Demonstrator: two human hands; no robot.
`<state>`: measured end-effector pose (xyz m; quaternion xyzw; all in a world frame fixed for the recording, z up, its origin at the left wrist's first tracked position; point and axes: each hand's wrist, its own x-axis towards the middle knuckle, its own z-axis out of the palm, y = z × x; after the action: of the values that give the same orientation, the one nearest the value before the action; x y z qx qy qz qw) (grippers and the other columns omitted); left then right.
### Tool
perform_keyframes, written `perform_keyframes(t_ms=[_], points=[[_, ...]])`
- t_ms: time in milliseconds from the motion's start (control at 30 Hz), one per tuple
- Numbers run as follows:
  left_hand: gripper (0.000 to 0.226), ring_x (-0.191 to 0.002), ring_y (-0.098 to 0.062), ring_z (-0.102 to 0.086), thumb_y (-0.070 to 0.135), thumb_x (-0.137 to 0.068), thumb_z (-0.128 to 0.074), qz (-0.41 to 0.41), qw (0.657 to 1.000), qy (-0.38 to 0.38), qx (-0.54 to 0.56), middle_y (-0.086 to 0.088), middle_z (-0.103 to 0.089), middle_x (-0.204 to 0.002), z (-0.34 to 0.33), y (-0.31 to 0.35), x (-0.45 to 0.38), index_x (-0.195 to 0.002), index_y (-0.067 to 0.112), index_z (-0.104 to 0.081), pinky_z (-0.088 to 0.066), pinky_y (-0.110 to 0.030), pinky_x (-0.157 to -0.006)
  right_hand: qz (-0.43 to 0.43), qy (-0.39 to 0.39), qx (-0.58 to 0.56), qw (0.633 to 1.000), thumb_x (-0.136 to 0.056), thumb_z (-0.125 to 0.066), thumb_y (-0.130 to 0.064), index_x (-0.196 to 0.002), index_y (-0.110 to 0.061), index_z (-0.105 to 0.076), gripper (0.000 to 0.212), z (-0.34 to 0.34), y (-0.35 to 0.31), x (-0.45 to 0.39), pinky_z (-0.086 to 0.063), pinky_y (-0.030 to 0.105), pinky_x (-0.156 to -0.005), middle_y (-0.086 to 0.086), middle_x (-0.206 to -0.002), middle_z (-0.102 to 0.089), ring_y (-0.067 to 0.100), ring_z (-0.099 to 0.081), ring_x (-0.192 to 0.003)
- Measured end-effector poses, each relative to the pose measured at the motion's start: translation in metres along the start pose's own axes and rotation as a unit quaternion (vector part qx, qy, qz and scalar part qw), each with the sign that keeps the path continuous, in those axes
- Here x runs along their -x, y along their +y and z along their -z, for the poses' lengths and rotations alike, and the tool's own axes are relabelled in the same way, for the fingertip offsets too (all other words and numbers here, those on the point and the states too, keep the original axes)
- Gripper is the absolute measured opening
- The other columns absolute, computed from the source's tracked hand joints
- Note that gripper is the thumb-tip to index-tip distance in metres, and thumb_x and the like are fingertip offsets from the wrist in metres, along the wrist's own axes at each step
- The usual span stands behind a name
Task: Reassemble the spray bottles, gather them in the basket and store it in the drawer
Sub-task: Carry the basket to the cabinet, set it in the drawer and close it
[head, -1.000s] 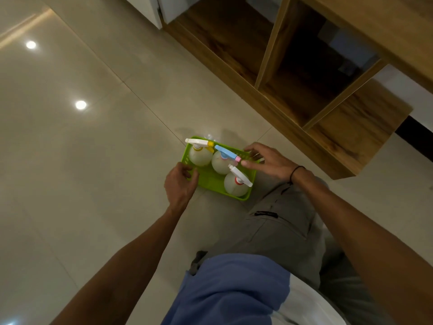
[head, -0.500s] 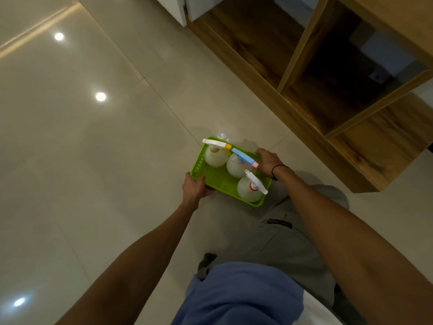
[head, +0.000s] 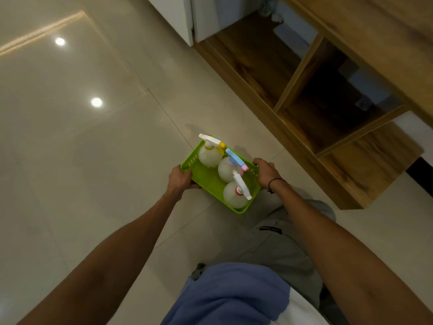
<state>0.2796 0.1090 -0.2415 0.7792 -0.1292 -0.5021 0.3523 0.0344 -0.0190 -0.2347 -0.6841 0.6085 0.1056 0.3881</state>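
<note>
On a tiled floor (head: pixel 98 141), left hand (head: pixel 179 180) and right hand (head: pixel 266 172) grip a green basket (head: pixel 206 181).
Tilting could topple its three upright spray bottles (head: pixel 226 171).

Glossy beige tiled floor (head: pixel 98 141), open wooden shelf unit (head: pixel 328 95), ceiling-light reflections (head: pixel 96 102)

arms bare, no sleeves | blk band (head: pixel 274 184) on rt wrist | grey trousers (head: pixel 281 249) | blue top (head: pixel 229 294)
</note>
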Motion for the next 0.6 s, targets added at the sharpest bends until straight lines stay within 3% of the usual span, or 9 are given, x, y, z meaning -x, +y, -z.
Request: perform_keyframes(t_ms=[233, 333, 400, 500, 600], points=[[0.036, -0.095, -0.054, -0.077, -0.006, -0.094, -0.042, -0.032, 0.999, -0.021, -0.038, -0.039, -0.074, -0.108, 0.041, 0.052, 0.012, -0.12, -0.017, -0.065, -0.06, -0.064, -0.096, 0.041, 0.012, 0.003, 0.999, -0.094, -0.055, -0.011, -0.115, -0.015, -0.058, 0.022, 0.023, -0.036, 0.026, -0.063, 0.06, -0.086, 0.027, -0.129, -0.05, 0.05, -0.062, -0.107], [0.034, -0.1, -0.056, -0.075, -0.005, -0.099, -0.043, -0.051, 0.997, -0.042, -0.05, -0.042, -0.071, -0.115, 0.056, 0.066, 0.023, -0.122, -0.018, -0.064, -0.061, -0.062, -0.095, 0.059, 0.003, 0.018, 0.998, -0.095, -0.051, -0.01, -0.126, -0.02, -0.059, 0.034, 0.03, -0.044, 0.038, -0.067, 0.055, -0.069, 0.025, -0.136, -0.047, 0.052, -0.06, -0.114], [0.033, -0.101, -0.056, -0.074, -0.007, -0.099, -0.044, -0.063, 0.995, -0.047, -0.061, -0.042, -0.071, -0.117, 0.065, 0.074, 0.032, -0.122, -0.019, -0.065, -0.064, -0.058, -0.09, 0.072, -0.014, 0.015, 0.997, -0.097, -0.05, -0.014, -0.135, -0.022, -0.058, 0.039, 0.033, -0.048, 0.043, -0.068, 0.053, -0.067, 0.024, -0.141, -0.047, 0.049, -0.06, -0.119], [0.033, -0.096, -0.054, -0.075, -0.007, -0.099, -0.045, -0.068, 0.995, -0.042, -0.067, -0.041, -0.071, -0.117, 0.075, 0.086, 0.041, -0.124, -0.019, -0.064, -0.066, -0.053, -0.087, 0.099, -0.036, -0.024, 0.994, -0.1, -0.053, -0.02, -0.131, -0.021, -0.059, 0.032, 0.038, -0.058, 0.054, -0.068, 0.053, -0.066, 0.023, -0.142, -0.049, 0.048, -0.06, -0.122], [0.034, -0.083, -0.045, -0.076, -0.008, -0.099, -0.045, -0.076, 0.993, -0.042, -0.075, -0.04, -0.072, -0.116, 0.082, 0.1, 0.046, -0.125, -0.021, -0.062, -0.066, -0.049, -0.081, 0.113, -0.034, -0.051, 0.992, -0.101, -0.057, -0.019, -0.133, -0.017, -0.06, 0.032, 0.049, -0.066, 0.064, -0.068, 0.051, -0.065, 0.024, -0.139, -0.054, 0.047, -0.069, -0.111]])
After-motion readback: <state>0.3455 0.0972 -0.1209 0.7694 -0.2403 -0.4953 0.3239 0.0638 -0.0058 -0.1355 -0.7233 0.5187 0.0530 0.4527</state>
